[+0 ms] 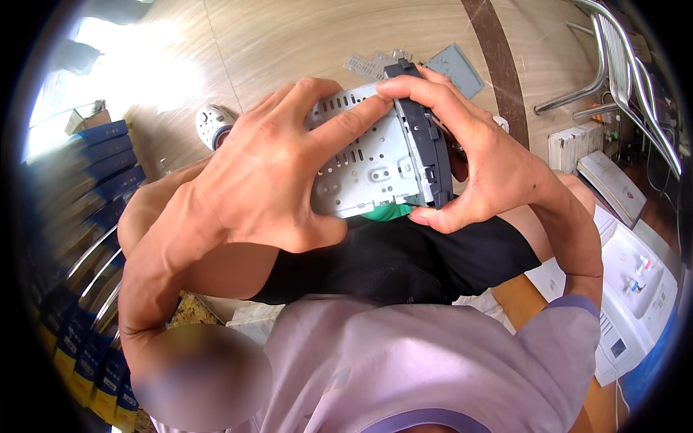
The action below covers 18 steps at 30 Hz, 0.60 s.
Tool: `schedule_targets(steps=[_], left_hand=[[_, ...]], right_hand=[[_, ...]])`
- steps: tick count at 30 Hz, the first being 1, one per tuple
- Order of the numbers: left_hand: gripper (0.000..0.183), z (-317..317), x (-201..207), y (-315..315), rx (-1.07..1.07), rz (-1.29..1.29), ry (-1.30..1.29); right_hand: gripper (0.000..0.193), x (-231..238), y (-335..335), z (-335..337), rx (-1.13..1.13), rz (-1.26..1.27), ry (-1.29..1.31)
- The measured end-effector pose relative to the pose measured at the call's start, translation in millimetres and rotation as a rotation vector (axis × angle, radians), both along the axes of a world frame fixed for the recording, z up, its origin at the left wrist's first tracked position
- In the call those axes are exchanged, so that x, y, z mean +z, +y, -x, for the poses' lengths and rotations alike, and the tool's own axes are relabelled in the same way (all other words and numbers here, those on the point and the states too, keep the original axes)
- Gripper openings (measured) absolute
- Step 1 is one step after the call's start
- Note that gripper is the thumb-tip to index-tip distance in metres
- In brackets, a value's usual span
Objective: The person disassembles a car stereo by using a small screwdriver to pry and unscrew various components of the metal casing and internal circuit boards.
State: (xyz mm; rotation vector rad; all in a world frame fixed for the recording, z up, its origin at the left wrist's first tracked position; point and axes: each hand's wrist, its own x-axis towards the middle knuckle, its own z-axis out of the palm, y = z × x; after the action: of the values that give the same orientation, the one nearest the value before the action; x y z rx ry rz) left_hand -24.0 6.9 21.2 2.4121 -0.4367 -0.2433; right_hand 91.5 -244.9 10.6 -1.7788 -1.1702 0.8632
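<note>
Housing: the silver, box-shaped metal housing with slots and round holes point(364, 155) is held up in front of the person, above the lap, between 2 hands; its left end is hidden behind fingers and palm, and its underside is out of sight.
Frame: the black plastic frame with clips and notches point(427, 148) runs along the housing's right side; whether it is fully seated cannot be told.
Left hand: the left hand point(278, 166) is spread wide and grips the housing, index finger stretched across its upper face, thumb at the lower edge; the other fingertips are mostly hidden.
Right hand: the right hand point(469, 148) is half open in a C-shape around the frame, index fingertip at the upper end, thumb at the lower; the remaining fingers are largely covered.
Green patch: a bright green object point(388, 211) peeks out below the housing, too covered to identify.
Floor: beyond the hands lie a grey rectangular panel point(455, 70) and perforated metal strips point(368, 66), both partly blocked.
Left side: stacked blue boxes point(112, 155) blur toward the dark rim.
Right side: a chrome-framed chair point(613, 65) is cut off.
</note>
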Motion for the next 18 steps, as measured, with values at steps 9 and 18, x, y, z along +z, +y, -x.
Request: schedule_targets(steps=[9, 18], left_hand=[[0.104, -7.9, 2.7, -2.1, 0.013, 0.03, 0.015], [0.102, -10.1, 6.4, -6.0, 0.047, 0.025, -0.008]], right_hand=[[0.104, 2.5, -1.6, -8.1, -0.005, -0.046, -0.063], [0.102, 8.5, -1.2, -14.7, 0.001, -0.042, -0.084]])
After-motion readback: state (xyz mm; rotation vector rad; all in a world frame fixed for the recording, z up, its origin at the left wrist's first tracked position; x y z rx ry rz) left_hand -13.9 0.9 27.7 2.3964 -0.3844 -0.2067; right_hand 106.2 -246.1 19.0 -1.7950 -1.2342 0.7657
